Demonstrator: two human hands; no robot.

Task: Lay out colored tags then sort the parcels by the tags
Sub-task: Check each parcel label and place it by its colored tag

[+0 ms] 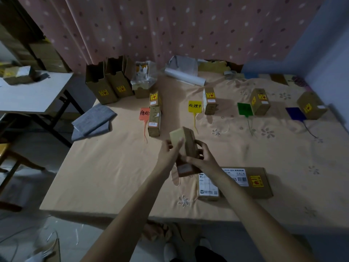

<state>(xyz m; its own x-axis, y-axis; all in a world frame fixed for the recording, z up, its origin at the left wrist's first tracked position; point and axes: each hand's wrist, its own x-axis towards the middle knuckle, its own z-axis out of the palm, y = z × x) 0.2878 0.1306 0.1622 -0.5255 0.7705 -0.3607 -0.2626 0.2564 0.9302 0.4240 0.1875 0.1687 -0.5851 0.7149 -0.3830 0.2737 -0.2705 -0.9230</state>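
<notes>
Cardboard parcel (pixel 184 143), held between both hands above the bed (pixel 105 167), is shown just on the near side of the yellow tag (pixel 194 106). The left hand (pixel 170 151) is closed on its left face and the right hand (pixel 203 157) on its lower right edge, so both grips are full. Its long axis is tilted, the pale end face pointing up and away toward the yellow tag. The orange tag (pixel 144 112) lies left of the yellow tag, the green tag (pixel 244 109) and blue tag (pixel 295 113) to its right, each beside a sorted box. Both hands are judged equally near; which tag applies cannot be told.
</notes>
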